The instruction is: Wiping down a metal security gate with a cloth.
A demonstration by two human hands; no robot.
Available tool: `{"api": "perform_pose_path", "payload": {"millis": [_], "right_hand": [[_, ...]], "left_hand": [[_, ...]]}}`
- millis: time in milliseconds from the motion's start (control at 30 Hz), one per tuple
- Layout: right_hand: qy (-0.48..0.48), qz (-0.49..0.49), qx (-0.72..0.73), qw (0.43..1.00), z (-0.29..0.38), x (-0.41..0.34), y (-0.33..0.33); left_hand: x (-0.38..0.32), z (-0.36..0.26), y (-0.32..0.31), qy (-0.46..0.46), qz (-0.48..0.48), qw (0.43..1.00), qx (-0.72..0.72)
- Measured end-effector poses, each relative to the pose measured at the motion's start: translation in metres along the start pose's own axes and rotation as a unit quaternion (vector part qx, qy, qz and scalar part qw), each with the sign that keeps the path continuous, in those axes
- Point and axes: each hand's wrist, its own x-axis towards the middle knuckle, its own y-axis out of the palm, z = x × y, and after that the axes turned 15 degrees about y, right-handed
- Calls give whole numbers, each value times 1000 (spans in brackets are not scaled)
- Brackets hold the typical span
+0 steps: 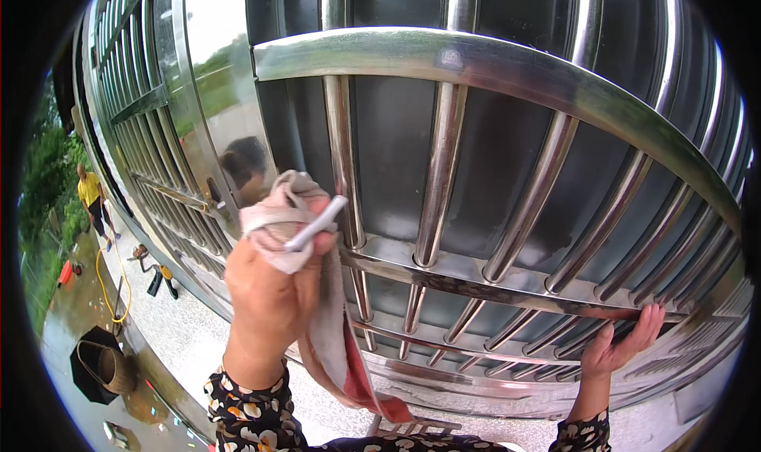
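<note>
My left hand (276, 285) is raised in front of a stainless-steel barred grille. It grips a bunched pinkish cloth (351, 339), whose long white and red end hangs below the wrist. A narrow white piece (317, 223) lies across my fingers; I cannot tell whether it is part of the cloth. The nearest upright round bar (343, 161) stands just beyond this hand. To the right, my right hand (618, 345) rests with extended fingers against the lower horizontal rail (487, 291). Nothing is held in it. A wide polished rail (380, 51) crosses the bars higher up.
A barred metal door (172, 137) stands at left. Below me is part of a metal stool or ladder (416, 426). Beyond the pale ledge (178, 345) are a yellow hose (104, 285), a yellow-and-black tool (166, 279), a basket (116, 369), an open black umbrella (89, 386) and a person (90, 193).
</note>
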Motion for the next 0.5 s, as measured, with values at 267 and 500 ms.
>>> {"api": "perform_pose_path", "payload": {"millis": [267, 500], "right_hand": [[7, -6, 4, 1000, 1, 0, 2], [-12, -5, 0, 1000, -10, 1, 1]], "left_hand": [[-4, -13, 18, -25, 63, 991, 116], [-24, -15, 23, -267, -117, 894, -341]]}}
